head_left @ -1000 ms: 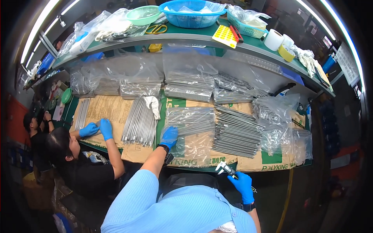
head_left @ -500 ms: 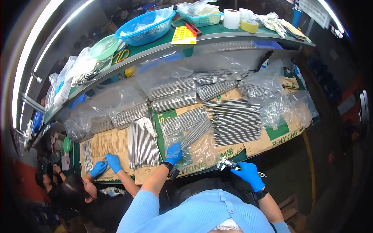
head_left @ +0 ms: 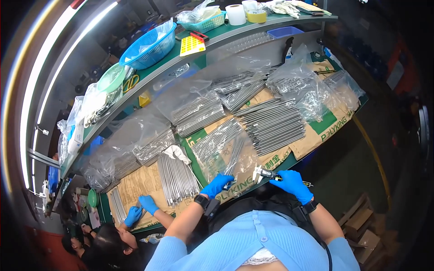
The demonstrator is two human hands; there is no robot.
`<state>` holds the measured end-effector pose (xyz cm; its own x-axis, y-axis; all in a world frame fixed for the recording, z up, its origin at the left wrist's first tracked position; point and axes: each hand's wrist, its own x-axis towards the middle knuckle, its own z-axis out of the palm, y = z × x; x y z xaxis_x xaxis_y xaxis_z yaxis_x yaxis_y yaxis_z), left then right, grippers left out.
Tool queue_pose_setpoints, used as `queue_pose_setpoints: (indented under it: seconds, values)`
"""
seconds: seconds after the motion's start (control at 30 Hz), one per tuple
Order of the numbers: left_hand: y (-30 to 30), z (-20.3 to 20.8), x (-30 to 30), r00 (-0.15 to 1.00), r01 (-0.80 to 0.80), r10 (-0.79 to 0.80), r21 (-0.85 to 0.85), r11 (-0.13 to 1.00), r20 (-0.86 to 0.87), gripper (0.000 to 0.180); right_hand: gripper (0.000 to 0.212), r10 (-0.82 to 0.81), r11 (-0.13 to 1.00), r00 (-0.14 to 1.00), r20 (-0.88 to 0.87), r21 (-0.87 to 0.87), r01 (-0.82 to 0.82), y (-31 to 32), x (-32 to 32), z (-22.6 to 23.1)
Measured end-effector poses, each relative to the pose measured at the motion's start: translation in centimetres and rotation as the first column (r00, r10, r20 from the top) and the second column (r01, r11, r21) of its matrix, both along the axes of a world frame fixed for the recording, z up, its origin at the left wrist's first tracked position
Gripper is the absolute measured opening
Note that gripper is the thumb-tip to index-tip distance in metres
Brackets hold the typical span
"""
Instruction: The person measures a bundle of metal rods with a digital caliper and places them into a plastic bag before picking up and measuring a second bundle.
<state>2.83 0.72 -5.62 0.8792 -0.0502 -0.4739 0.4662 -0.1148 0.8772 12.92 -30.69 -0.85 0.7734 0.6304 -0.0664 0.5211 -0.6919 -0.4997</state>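
Observation:
My right hand [head_left: 293, 184], in a blue glove, is closed round a caliper [head_left: 267, 174] with a digital display, its jaws pointing left over the bench's front edge. In a blue glove too, my left hand [head_left: 218, 185] is closed on the near ends of a few thin metal rods [head_left: 234, 156]. These rods slant away from me over a clear plastic bag [head_left: 253, 165]. Beyond them lies a layer of rods [head_left: 216, 140] on the same plastic. A wide stack of rods [head_left: 273, 126] rests on brown paper to the right.
At my left a co-worker's gloved hands [head_left: 141, 211] handle rods beside a rod pile [head_left: 177, 180] topped with a white glove. Bagged rods [head_left: 199, 110] line the back. An overhead shelf [head_left: 212, 39] carries a blue basket [head_left: 149, 47] and tape rolls [head_left: 236, 15].
My left hand has shifted right and nearer, and the rods by it have swung to point more directly away from me. The caliper stays in my right hand. The whole view has turned.

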Motion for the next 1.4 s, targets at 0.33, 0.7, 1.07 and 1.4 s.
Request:
queue_pose_setpoints:
  seconds: [0.33,0.7,1.07,1.4]
  values:
    - [2.0,4.0,-15.4,0.837,-0.380,0.179,-0.315,0.870,-0.516,0.016,0.048,0.432,0.900,0.867,-0.248,0.177,-0.398,9.1,-1.1,1.3]
    - [-0.1,6.9,-9.7,0.831,-0.512,0.393,-0.264,0.817,-0.393,0.010,0.032,0.685,0.669,0.689,-0.236,0.579,-0.466,20.2,-5.1,0.8]
    - [1.1,0.7,-3.3,0.839,0.081,-0.429,0.701,0.708,0.336,0.011,0.033,0.636,0.666,0.753,-0.167,0.613,-0.426,19.2,-1.8,5.6]
    - [1.7,7.5,0.6,0.899,-0.076,-0.230,0.651,0.755,0.373,0.025,0.020,0.515,0.721,0.857,-0.004,0.543,-0.431,22.9,0.6,5.3]
